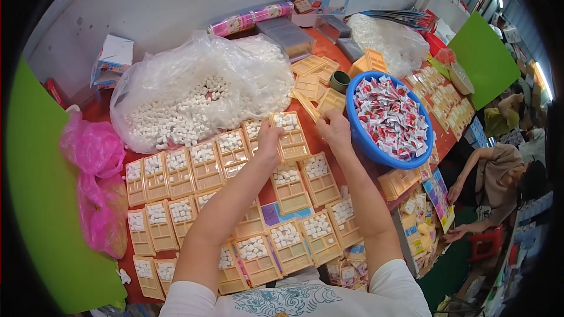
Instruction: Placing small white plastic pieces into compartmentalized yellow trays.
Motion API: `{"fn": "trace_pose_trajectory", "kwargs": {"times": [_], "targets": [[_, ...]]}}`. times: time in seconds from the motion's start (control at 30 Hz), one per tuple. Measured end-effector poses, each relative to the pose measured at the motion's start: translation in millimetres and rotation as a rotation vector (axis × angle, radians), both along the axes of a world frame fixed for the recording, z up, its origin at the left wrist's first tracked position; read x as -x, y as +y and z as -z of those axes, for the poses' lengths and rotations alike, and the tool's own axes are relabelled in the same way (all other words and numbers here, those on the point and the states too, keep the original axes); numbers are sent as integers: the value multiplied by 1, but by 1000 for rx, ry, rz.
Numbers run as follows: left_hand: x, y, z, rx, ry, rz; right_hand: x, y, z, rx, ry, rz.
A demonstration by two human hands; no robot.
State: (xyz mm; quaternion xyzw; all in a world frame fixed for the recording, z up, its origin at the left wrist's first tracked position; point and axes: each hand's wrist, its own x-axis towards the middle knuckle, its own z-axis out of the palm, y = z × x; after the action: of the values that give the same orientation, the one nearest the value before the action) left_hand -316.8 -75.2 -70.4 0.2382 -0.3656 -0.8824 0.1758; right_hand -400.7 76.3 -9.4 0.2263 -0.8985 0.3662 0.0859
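Observation:
My left hand [269,142] is closed on the left edge of a compartment tray [293,147], pale orange plastic with white cubes in its far section. It is held over the rows of similar filled trays [202,172]. In my right hand [335,131] is the near end of another pale orange tray [308,107], tilted so that mostly its narrow side shows; whether it has cubes in it I cannot tell. Just beyond lie several loose trays [306,86] without cubes. A large clear plastic bag [170,73], opened and full of small white cubes, lies left of my hands.
A blue basin [353,118] full of small printed sachets stands right of my right hand. A dark green cup [339,81] is beside it. Pink plastic bags [94,147] hang at the left edge. Another person [499,170] works at the far right, past more trays [449,103].

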Motion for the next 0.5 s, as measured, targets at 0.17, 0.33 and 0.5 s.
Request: {"fn": "trace_pose_trajectory", "kwargs": {"times": [0.17,0.33,0.5], "targets": [[33,7,19,30,-75,-65,-3,2,1,110,-25,-46],[45,11,22,102,-154,-114,-3,7,4,153,-16,-73],[39,13,-1,68,-120,-4,-1,14,8,156,-30,-87]]}}
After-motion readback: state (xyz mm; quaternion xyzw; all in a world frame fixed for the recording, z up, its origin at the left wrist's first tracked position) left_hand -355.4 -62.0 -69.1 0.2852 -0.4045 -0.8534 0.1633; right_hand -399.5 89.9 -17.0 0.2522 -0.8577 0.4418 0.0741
